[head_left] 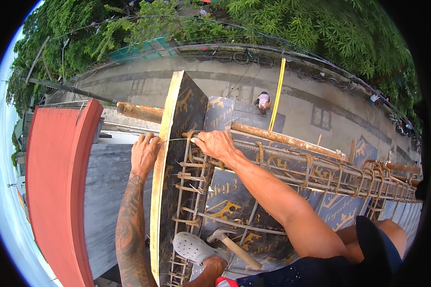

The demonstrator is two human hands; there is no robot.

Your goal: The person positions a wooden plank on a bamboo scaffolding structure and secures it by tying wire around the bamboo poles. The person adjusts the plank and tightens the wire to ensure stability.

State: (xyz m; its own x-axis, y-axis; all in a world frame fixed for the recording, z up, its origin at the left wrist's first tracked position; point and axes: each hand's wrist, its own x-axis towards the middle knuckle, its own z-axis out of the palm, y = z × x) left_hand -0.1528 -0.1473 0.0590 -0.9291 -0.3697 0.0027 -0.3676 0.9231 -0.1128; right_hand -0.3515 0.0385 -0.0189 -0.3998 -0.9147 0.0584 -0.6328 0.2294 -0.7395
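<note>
My left hand (144, 152) is at the outer side of an upright plywood form board (164, 191), its fingers closed on a thin pale line (176, 139). The line crosses the board's top edge to my right hand (216, 144), whose thumb and fingers pinch its other end. String or wire, I cannot tell. Just beneath my right hand is the corner of a rusty rebar cage (191, 165), tied with bent stirrups. A claw hammer (243, 252) lies on the dark printed panels, beside my foot in a grey clog (195, 247).
A longer rebar cage (316, 172) runs off to the right, with a rusty pipe (287, 139) along it. Another pipe (141, 112) meets the board. Left is a red roof (57, 191). Far below, a person (263, 100) crouches on the street near a long yellow strip (277, 93).
</note>
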